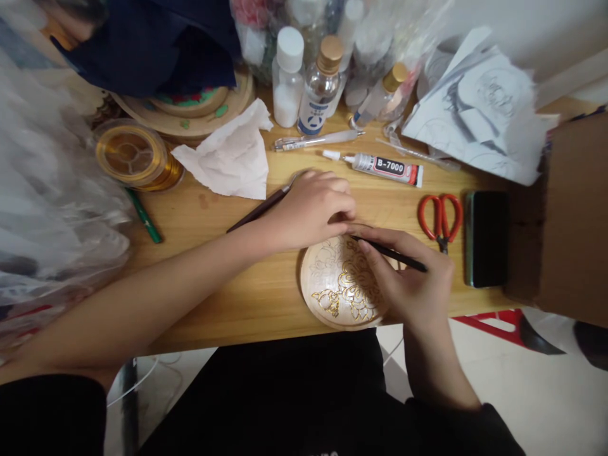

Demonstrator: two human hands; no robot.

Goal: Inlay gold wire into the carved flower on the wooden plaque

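Observation:
A round wooden disc lies at the table's front edge, its pale face drawn with fine outlines. Gold wire follows part of the flower-like pattern on its lower and right side. My right hand grips a slim black pointed tool, tip at the upper part of the disc; whether it is tweezers I cannot tell. My left hand is closed by the disc's far rim, thumb and forefinger drawn together near the tool's tip. What it pinches, if anything, is too small to make out.
Behind my hands lie a B-7000 glue tube, a clear pen and a crumpled tissue. Red-handled pliers and a phone are on the right. A gold wire spool and a dark-handled tool lie left; bottles stand behind.

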